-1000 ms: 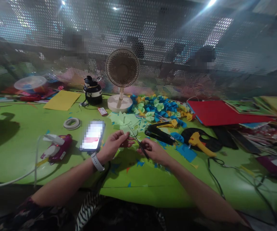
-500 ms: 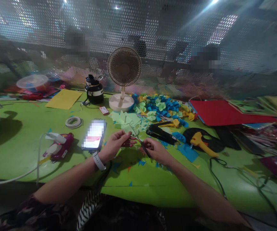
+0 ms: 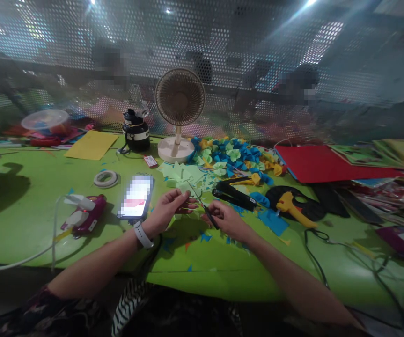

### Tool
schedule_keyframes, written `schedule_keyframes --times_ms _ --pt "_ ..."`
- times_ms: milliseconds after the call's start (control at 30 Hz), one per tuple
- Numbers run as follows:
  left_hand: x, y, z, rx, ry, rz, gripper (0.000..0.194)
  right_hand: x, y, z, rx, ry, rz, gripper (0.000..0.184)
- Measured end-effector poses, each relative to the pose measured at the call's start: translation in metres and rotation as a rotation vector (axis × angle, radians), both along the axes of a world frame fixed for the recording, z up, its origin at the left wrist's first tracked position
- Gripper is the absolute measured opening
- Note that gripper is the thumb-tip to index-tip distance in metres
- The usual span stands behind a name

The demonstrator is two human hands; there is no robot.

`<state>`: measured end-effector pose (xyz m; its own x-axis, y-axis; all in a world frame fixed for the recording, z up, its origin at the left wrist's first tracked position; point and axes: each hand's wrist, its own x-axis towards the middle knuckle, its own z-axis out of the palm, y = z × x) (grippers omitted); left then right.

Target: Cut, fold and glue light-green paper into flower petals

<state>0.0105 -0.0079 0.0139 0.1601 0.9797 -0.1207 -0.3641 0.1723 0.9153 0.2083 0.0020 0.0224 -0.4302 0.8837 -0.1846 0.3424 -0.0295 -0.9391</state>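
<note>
You are at a paper-craft work area. Evidence at your smooth green tabletop point(image 3: 47, 175): slim black-handled metal scissors point(image 3: 210, 216), heaped folded blue, yellow and pale-green paper flowers point(image 3: 234, 154), long black stapler point(image 3: 235, 196), yellow plastic glue gun point(image 3: 295, 212), large flat red sheet point(image 3: 328, 164).

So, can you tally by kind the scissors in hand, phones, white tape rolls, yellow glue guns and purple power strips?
Scissors in right hand: 1
Phone: 1
White tape roll: 1
Yellow glue gun: 1
Purple power strips: 2, one cut off at the right edge
Total: 6
</note>
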Motion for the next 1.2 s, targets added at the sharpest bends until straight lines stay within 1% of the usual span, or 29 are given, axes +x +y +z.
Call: schedule_keyframes --times_ms 333,533,667,767,933,1000,1100,1200 --pt "-0.001 0.0028 0.0019 -0.006 0.016 0.067 0.04 0.0017 0.0007 -0.0034 0.004 -0.004 0.0 0.052" --pt "-0.0013 0.0042 -0.0003 0.003 0.033 -0.002 0.04 0.0044 0.0027 -0.0058 0.024 -0.019 0.035 0.047" --pt "-0.0019 0.0039 -0.0007 -0.004 0.026 -0.014 0.039 0.0046 0.0031 -0.0067 0.048 -0.012 0.028 0.048" --pt "-0.0031 0.0043 -0.0015 0.001 0.04 0.009 0.038 0.0035 0.0021 -0.005 0.036 0.003 0.021 0.049" --pt "-0.0043 0.0067 -0.0027 0.009 0.077 0.089 0.041 0.0026 0.0008 -0.0017 -0.001 0.001 0.003 0.051" --pt "-0.0046 0.0075 -0.0033 0.023 0.099 0.071 0.042 0.0035 0.0015 -0.0026 -0.003 -0.008 0.012 0.05" --pt "-0.0049 0.0081 -0.0047 0.041 0.121 0.008 0.041 0.0056 0.0037 -0.006 0.007 -0.006 0.036 0.048" --pt "-0.0052 0.0085 -0.0067 0.036 0.112 -0.007 0.042 0.0063 0.0047 -0.0072 0.034 -0.007 0.037 0.048"
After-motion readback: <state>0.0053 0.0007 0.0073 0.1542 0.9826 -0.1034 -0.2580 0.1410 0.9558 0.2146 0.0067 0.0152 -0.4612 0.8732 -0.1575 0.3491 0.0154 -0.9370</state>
